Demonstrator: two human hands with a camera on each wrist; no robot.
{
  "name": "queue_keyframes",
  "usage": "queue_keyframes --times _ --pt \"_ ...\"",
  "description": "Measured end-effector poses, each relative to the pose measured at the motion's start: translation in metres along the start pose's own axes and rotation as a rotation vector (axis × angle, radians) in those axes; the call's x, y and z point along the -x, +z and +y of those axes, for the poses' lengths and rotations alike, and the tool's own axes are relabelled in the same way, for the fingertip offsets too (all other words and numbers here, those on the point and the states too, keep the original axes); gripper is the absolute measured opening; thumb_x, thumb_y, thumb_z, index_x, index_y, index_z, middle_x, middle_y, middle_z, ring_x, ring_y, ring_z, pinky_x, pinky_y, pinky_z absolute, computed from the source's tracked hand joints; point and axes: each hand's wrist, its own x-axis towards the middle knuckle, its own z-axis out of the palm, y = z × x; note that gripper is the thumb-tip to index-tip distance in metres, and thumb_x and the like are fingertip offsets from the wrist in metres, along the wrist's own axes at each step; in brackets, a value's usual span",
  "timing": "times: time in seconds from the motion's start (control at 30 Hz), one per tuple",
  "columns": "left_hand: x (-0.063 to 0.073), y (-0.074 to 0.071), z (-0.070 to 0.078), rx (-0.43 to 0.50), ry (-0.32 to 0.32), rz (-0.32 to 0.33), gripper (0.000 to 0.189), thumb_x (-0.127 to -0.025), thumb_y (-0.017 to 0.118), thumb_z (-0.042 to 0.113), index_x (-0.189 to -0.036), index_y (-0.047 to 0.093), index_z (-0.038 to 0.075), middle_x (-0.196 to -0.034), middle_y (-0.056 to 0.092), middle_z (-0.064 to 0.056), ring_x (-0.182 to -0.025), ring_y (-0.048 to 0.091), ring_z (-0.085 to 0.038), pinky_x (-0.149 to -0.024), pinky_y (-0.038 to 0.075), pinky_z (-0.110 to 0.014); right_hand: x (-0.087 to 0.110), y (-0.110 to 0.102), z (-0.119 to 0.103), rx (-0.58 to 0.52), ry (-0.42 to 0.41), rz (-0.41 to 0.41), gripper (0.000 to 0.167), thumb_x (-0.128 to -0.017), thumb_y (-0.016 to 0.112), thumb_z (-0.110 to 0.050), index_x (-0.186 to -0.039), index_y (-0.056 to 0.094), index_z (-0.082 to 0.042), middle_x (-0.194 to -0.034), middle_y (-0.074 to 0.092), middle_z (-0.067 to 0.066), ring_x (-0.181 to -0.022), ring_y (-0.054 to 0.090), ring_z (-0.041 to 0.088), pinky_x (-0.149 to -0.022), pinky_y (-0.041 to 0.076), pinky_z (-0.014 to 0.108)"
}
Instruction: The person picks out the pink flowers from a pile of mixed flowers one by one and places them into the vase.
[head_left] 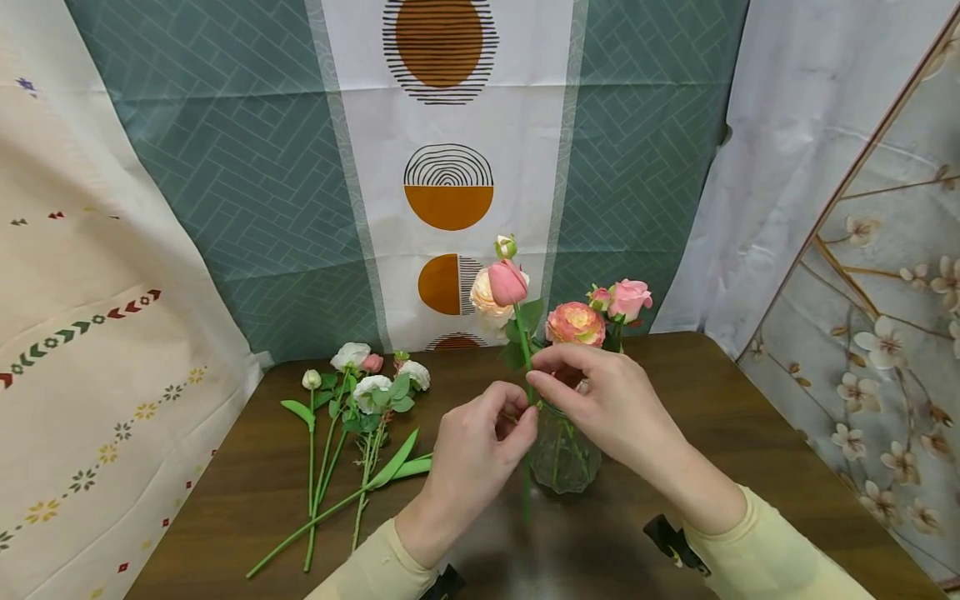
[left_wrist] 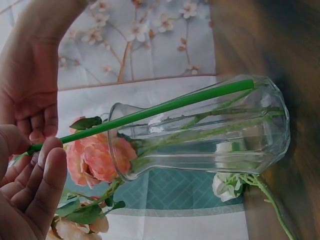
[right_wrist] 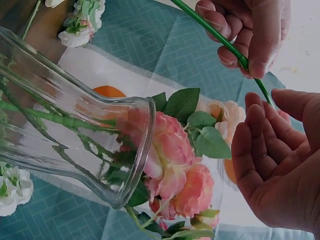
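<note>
From where I stood, both hands were grasping the pink tulip [head_left: 507, 282]: the left hand [head_left: 474, 450] pinched its green stem [left_wrist: 175, 104] between thumb and finger, and the right hand [head_left: 611, 400] pinched it just above. The stem's long axis ran nearly upright, the bloom pointing up and leaning slightly to the left above the grip, the bare cut end pointing down below it. That lower length hung outside the glass vase [head_left: 566, 458], which stood just beyond the grip to the right; whether it touched the glass I couldn't tell. Behind the tulip's head showed a peach flower [head_left: 487, 302]; beyond the right hand were an orange-pink bloom [head_left: 575, 323] and a pink rose [head_left: 630, 300]. Left of the grip, white flowers [head_left: 372, 393] lay on the brown table [head_left: 720, 433].
</note>
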Motion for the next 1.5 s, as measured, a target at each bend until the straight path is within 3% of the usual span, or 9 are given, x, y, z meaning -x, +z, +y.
queue_keyframes --times 0.23,0.5,0.7,0.83,0.93,1.03,1.17,1.3,1.5 --pt "0.001 0.001 0.001 0.003 -0.003 0.0 0.016 -0.096 0.084 0.007 -0.104 0.072 0.013 -0.085 0.072 0.008 -0.071 0.063 -0.002 -0.063 0.056 -0.023 0.0 0.001 0.0 0.003 -0.01 -0.012 0.008 -0.1 0.085 -0.02 -0.108 0.084 -0.02 -0.093 0.076 -0.014 -0.071 0.063 0.007 -0.065 0.056 0.031" --pt "0.004 -0.005 0.002 0.015 -0.004 -0.063 0.012 -0.103 0.08 0.014 -0.112 0.072 0.014 -0.091 0.071 0.009 -0.072 0.061 -0.003 -0.065 0.056 -0.025 -0.001 -0.012 -0.006 -0.018 0.012 -0.025 0.006 -0.101 0.084 -0.018 -0.105 0.083 -0.022 -0.086 0.073 -0.014 -0.075 0.065 0.008 -0.067 0.055 0.029" --pt "0.008 -0.008 -0.008 0.068 -0.064 -0.073 0.005 -0.108 0.072 0.013 -0.113 0.073 0.015 -0.088 0.069 0.012 -0.071 0.065 -0.004 -0.065 0.058 -0.028 -0.006 -0.028 -0.012 0.027 0.029 -0.012 0.004 -0.102 0.083 -0.021 -0.106 0.083 -0.024 -0.084 0.071 -0.013 -0.078 0.064 0.01 -0.064 0.052 0.03" --pt "0.01 -0.006 -0.02 0.026 -0.12 -0.098 0.008 -0.105 0.071 0.01 -0.111 0.073 0.015 -0.087 0.07 0.012 -0.071 0.064 -0.003 -0.065 0.056 -0.028 -0.011 -0.037 -0.015 0.045 0.007 0.008 0.002 -0.103 0.082 -0.024 -0.104 0.083 -0.022 -0.084 0.071 -0.012 -0.076 0.064 0.009 -0.065 0.05 0.029" --pt "0.012 -0.002 -0.031 -0.04 -0.198 -0.168 0.011 -0.104 0.073 0.012 -0.115 0.073 0.017 -0.092 0.071 0.011 -0.076 0.063 -0.004 -0.069 0.055 -0.029 -0.016 -0.043 -0.018 0.049 -0.029 0.024 0.004 -0.104 0.081 -0.025 -0.106 0.084 -0.022 -0.087 0.073 -0.012 -0.079 0.066 0.007 -0.068 0.051 0.027" --pt "0.012 0.004 -0.041 -0.087 -0.273 -0.293 0.022 -0.106 0.075 0.018 -0.127 0.072 0.015 -0.103 0.072 0.007 -0.084 0.066 -0.009 -0.075 0.056 -0.032 -0.021 -0.048 -0.022 0.051 -0.063 0.031 0.007 -0.104 0.082 -0.022 -0.11 0.085 -0.023 -0.09 0.074 -0.013 -0.082 0.066 0.006 -0.07 0.052 0.025" --pt "0.012 0.014 -0.051 -0.111 -0.301 -0.434 0.045 -0.105 0.078 0.027 -0.145 0.064 0.01 -0.117 0.072 -0.004 -0.101 0.07 -0.021 -0.083 0.059 -0.04 -0.026 -0.053 -0.026 0.056 -0.104 0.03 0.006 -0.104 0.081 -0.018 -0.108 0.084 -0.021 -0.088 0.073 -0.012 -0.082 0.065 0.006 -0.072 0.05 0.025" --pt "0.01 0.027 -0.056 -0.094 -0.305 -0.497 0.064 -0.103 0.082 0.034 -0.155 0.057 0.006 -0.132 0.07 -0.012 -0.119 0.069 -0.028 -0.096 0.059 -0.048 -0.028 -0.056 -0.029 0.072 -0.129 0.039 0.007 -0.104 0.08 -0.017 -0.106 0.083 -0.022 -0.084 0.071 -0.013 -0.083 0.063 0.007 -0.076 0.047 0.027" --pt "0.008 0.047 -0.06 -0.058 -0.363 -0.537 0.088 -0.098 0.086 0.047 -0.166 0.044 0.008 -0.154 0.06 -0.013 -0.141 0.06 -0.03 -0.112 0.052 -0.053 -0.031 -0.059 -0.032 0.073 -0.131 0.047 0.006 -0.104 0.08 -0.018 -0.107 0.083 -0.023 -0.085 0.071 -0.011 -0.083 0.064 0.006 -0.073 0.049 0.026"
